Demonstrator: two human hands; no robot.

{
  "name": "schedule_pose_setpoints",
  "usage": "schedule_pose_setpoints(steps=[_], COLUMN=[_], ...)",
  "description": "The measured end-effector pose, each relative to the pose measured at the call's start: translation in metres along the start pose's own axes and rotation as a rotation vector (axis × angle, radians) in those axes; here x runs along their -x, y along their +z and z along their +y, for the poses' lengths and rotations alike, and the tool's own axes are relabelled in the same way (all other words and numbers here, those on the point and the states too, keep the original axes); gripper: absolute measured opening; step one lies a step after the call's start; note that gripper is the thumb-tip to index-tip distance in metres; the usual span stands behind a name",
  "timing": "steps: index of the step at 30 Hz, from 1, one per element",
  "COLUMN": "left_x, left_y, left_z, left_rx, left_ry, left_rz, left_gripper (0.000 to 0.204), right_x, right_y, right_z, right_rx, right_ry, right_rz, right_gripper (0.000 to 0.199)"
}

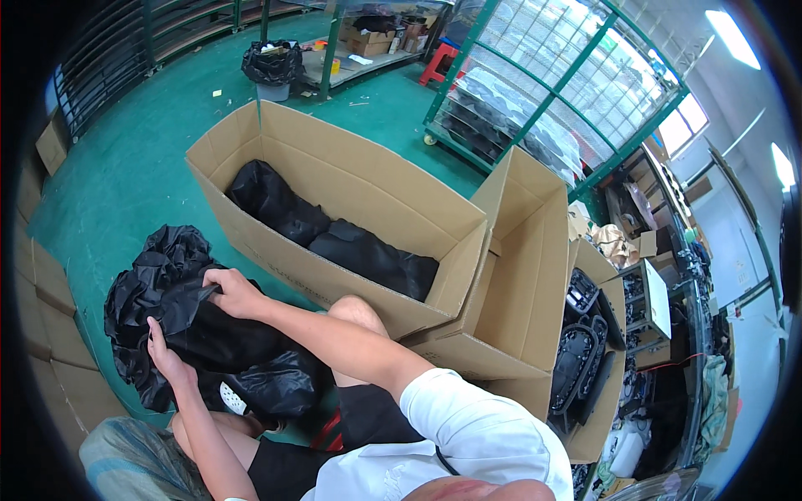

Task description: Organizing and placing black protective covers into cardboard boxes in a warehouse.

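Observation:
A large crumpled black plastic bag [163, 288] lies in front of me at the left, over and beside my legs. Its edge is pinched in my right hand [234, 294], fingers closed. Lower down, my left hand [170, 359] grips the near side of the same bag with the thumb up. A dark padded-looking piece [225, 338] shows in the bag's opening; its kind I cannot make out. Just beyond my right arm stands an open cardboard box [334, 167] with black wrapped bundles [368, 255] lying in it.
A second open cardboard box [518, 267] adjoins it on the right, and another [597, 417] holds black molded parts. Closed cartons [63, 367] line the left. Farther off are a green wire-mesh cart [551, 92], a bin with a black liner [274, 71] and shelving [359, 63].

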State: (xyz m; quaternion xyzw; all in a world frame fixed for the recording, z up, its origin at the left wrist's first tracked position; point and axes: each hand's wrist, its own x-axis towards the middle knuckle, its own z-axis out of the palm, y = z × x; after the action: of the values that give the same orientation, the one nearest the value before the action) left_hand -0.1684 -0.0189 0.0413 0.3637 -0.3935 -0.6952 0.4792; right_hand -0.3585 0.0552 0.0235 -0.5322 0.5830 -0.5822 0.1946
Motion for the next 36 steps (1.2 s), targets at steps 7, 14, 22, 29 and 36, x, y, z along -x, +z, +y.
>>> schedule_pose_setpoints(steps=[7,14,22,29,36], left_x=[0.004,-0.003,0.015,0.019,-0.007], left_y=[0.009,0.002,0.010,0.014,-0.002], left_z=[0.008,-0.006,-0.001,-0.016,-0.009], left_rx=[-0.022,-0.009,-0.436,-0.605,-0.521], left_ry=[0.080,0.110,0.136,0.330,0.510], left_rz=[0.007,-0.051,-0.485,-0.538,-0.059], left_gripper=[0.045,0.035,0.042,0.034,0.038], right_x=[-0.002,-0.002,-0.005,-0.006,-0.007], right_y=[-0.002,-0.005,0.001,0.002,-0.016], right_z=[-0.002,0.002,0.020,0.033,0.015], right_rx=[0.009,-0.232,-0.334,-0.246,-0.296], right_ry=[0.058,0.219,0.270,0.193,0.192], right_rz=[-0.078,-0.220,-0.012,0.076,0.001], right_gripper=[0.008,0.015,0.019,0.019,0.017])
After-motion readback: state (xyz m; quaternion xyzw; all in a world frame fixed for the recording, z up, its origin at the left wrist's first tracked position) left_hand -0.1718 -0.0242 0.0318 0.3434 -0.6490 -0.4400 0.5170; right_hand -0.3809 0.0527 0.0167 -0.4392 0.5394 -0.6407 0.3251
